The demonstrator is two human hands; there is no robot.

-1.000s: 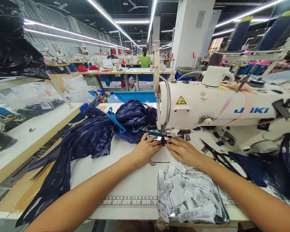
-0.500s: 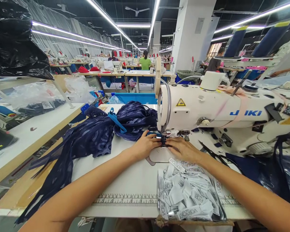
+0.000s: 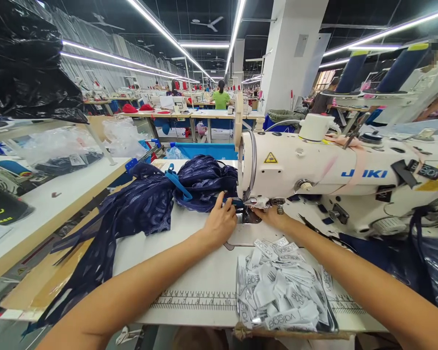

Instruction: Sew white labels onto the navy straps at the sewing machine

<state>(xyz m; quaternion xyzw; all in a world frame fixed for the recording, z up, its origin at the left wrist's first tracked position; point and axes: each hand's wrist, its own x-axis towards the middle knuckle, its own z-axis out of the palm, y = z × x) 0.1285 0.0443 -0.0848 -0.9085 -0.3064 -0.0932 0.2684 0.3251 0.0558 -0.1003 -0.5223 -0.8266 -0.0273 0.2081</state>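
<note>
1. The sewing machine point(image 3: 314, 170) is the landmark; its needle end faces left, over the white table point(image 3: 190, 272).
2. The left hand point(image 3: 221, 223) lies flat on the table just left of the needle, fingers spread and stretched forward, fingertips pressing a blue strap point(image 3: 237, 201) rather than gripping it. This looks meant to keep the strap flat and lined up as it feeds.
3. The right hand point(image 3: 272, 217) sits right below the machine head, at the presser foot. Its fingers curl under the head and are mostly hidden, so I cannot tell whether they pinch anything.
4. The navy lace point(image 3: 146, 204) is heaped left of the machine and trails off the table's front-left edge, probably so its weight stays clear of the needle.
5. A bag of labels point(image 3: 282, 291) lies in front of the machine, close to the right forearm, within easy reach.
6. Scissors point(image 3: 316, 228) rest under the machine's arm, right of the right hand.
</note>
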